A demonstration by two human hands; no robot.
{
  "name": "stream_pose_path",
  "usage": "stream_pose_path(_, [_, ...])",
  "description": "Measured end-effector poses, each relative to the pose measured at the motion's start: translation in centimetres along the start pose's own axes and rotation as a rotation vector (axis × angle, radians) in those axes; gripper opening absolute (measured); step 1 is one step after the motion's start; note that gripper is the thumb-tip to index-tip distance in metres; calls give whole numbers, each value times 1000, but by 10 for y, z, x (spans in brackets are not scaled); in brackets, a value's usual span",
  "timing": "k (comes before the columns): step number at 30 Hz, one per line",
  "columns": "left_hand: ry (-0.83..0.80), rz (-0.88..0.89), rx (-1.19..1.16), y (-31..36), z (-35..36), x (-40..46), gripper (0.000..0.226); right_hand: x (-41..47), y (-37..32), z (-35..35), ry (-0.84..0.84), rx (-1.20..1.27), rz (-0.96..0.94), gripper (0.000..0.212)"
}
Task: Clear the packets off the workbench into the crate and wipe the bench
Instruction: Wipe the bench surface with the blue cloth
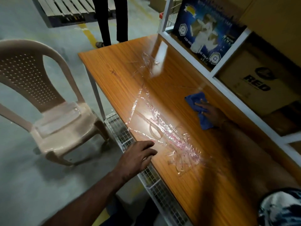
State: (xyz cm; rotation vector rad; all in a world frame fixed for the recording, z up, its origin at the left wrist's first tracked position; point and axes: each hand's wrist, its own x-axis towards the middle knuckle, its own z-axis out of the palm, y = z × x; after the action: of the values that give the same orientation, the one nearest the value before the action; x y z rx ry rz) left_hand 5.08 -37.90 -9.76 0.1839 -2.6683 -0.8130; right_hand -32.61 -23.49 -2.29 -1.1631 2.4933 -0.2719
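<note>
Bench (187,98) showing orange wood grain. Cloth (197,101) showing blue. Chair (48,111) showing beige, back dotted with perforations. Box (210,30) showing dark blue, white print. Floor line (88,35) showing yellow.

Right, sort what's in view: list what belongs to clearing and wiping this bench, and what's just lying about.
Part of the job:
- clear plastic packets on the workbench
- blue cloth under the right hand
- left hand, at the bench edge
- wire crate beside the bench

Just lying about:
- plastic chair
- cardboard boxes on the shelving
- pallet
</note>
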Motion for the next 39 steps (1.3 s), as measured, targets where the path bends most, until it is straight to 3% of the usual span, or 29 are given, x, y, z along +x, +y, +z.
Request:
stream_pose_path(8, [3,-49,53,10,-1,2,27,-128,57,66,204,80,86,50])
stream_pose_path(15, [3,-191,57,36,-4,7,21,-156,-42,118,348,22,311,56])
stream_pose_path(22, [38,-337,113,62,3,7,24,-126,-95,105,205,-98,214,57])
stream_pose_path(26, [-6,-398,118,75,5,6,28,-125,-86,90,128,-190,143,59])
stream_pose_path(29, [76,-419,157,94,9,1,27,-127,-74,86,86,-260,80,65])
stream_pose_path(35, [162,-257,258,156,40,-27,19,-132,-77,105,132,-208,41,72])
stream_pose_path(39, [18,-125,221,185,65,-51,21,-115,-86,106,105,-177,34,72])
